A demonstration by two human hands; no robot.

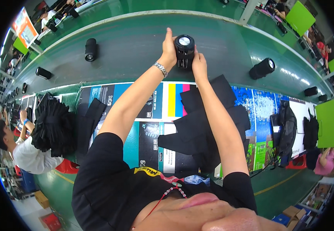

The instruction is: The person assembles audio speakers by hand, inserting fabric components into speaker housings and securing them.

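Both my arms reach forward over the grey conveyor belt (136, 42). Between my hands a black cylindrical speaker (185, 52) stands upright, its silver round end facing up. My left hand (169, 50) presses on its left side with the thumb pointing away from me. On its right side, my right hand (199, 66) grips it lower down. The fingers behind the speaker are partly hidden. Under my forearms, flat black cloth pieces (197, 134) lie on the worktable, which is covered with printed sheets (132, 142).
More black speakers ride the belt: one at left (91, 50), one farther left (43, 72), one at right (262, 68). A bundle of black cloth (53, 123) sits at the table's left. Co-workers sit on both sides, one in a white shirt (36, 154). A green panel (330, 125) stands right.
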